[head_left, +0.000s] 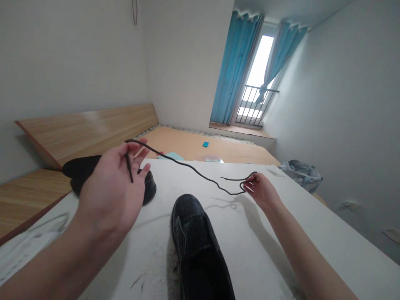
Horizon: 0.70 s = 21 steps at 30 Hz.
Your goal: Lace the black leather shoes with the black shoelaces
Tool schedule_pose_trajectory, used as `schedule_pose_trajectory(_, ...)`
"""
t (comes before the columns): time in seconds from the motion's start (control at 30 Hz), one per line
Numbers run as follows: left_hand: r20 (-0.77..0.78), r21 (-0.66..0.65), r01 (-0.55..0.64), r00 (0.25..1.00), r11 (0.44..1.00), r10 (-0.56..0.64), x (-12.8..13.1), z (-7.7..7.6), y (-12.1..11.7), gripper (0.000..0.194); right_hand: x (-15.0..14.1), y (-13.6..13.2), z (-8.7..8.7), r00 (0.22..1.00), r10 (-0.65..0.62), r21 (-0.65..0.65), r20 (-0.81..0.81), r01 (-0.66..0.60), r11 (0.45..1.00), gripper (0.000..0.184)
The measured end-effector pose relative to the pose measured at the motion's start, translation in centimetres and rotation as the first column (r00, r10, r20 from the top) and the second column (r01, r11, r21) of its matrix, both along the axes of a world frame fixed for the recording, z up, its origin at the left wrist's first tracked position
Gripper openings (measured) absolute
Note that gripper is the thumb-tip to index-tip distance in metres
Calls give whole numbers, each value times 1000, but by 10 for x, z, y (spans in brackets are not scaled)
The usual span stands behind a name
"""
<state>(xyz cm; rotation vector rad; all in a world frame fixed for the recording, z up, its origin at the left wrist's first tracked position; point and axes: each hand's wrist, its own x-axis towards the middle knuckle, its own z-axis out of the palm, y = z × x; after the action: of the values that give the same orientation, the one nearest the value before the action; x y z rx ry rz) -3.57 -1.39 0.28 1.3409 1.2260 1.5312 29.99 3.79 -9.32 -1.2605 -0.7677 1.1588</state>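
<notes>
A thin black shoelace (190,167) hangs in the air between my two hands, sagging to the right. My left hand (114,187) has one end draped over its fingers, with the tip dangling by the palm. At the right, my right hand (259,189) pinches the lace near its other end, which sticks out to the left in a loose curve. Below and between the hands stands a black shoe (195,237), toe pointing away from me, with no lace seen on it. Behind my left hand is another black shoe (150,187), partly hidden by it.
The white tabletop (312,225) carries dark scuffs near the shoe. A wooden bed base (181,137) lies beyond, with a small blue square (205,144) on it. At the right edge stands a bag-lined bin (301,173). White cable-like items (34,241) lie at the lower left.
</notes>
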Motion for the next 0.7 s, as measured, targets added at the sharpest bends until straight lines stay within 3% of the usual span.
schedule_pose_trajectory(0.03,205,-36,-13,978,999,20,0,3,1,25,8,2,-1,1000,-10,-17,6,10,1000,28)
schedule_pose_trajectory(0.1,610,-74,-52,788,996,87,4,8,-1,23,17,3,-2,1000,21,-55,6,-21,998,28)
schedule_pose_trajectory(0.17,730,-61,-70,677,996,92,9,11,-5,23,16,1,-1,995,95,-72,-6,-95,993,29)
schedule_pose_trajectory(0.2,744,-47,-69,663,996,81,12,11,-7,24,13,0,0,991,134,-68,-10,-135,989,32)
schedule_pose_trajectory(0.27,710,-35,-37,703,999,51,17,9,-10,22,3,-2,1,979,206,-38,-6,-206,978,38)
schedule_pose_trajectory(0.4,411,-18,76,909,997,-62,22,-1,-13,17,-18,-10,3,939,341,32,50,-342,939,39)
schedule_pose_trajectory(0.47,195,-37,181,966,983,-171,26,-7,-15,14,-28,-16,4,908,412,58,82,-417,907,31)
schedule_pose_trajectory(0.6,-210,-127,285,928,950,-307,35,-18,-25,43,-45,-24,5,842,533,73,86,-539,839,38)
schedule_pose_trajectory(0.7,-531,-168,290,778,942,-335,41,-25,-32,59,-51,-26,3,817,572,55,68,-575,816,33)
